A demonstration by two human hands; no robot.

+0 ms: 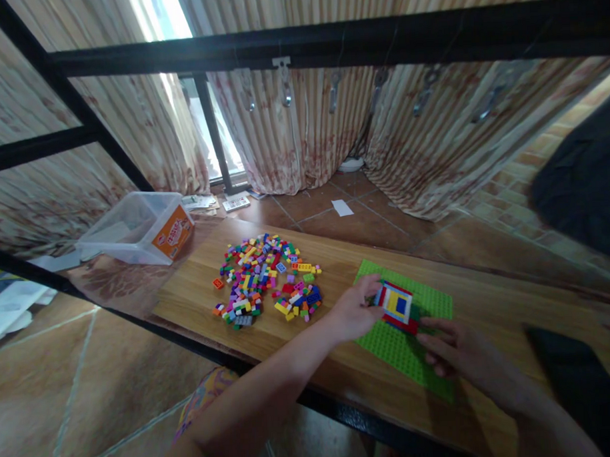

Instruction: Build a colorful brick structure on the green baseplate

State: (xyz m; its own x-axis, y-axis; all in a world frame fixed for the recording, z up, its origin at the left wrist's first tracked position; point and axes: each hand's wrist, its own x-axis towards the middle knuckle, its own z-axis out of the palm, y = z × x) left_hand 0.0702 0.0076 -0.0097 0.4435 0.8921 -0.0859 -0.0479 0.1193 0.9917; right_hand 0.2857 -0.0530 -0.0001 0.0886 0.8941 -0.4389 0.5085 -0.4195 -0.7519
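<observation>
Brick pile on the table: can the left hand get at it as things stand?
Probably yes: only tabletop shows between the left hand and the brick pile, though that hand is at the brick build.

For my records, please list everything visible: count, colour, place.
Wooden tabletop: 1, brown, centre
Studded baseplate: 1, green, on tabletop
Brick build: 1, multicoloured, over baseplate
Toy bricks: many, mixed, left of baseplate
Flat slab: 1, black, tabletop's right
Plastic bin: 1, clear, at tabletop's left
Frame: 1, black, top and left
Hanging hooks: about six, clear, under frame
Curtains: several, striped beige, background
Tiled floor: 1, brown, below
Papers: several, white, floor
Patterned cloth: 1, multicoloured, below tabletop
Unclear thing: 1, dark, right edge
Unclear items: several, white, left edge
Left hand: 1, bare, build's left
Right hand: 1, bare, build's right
</observation>
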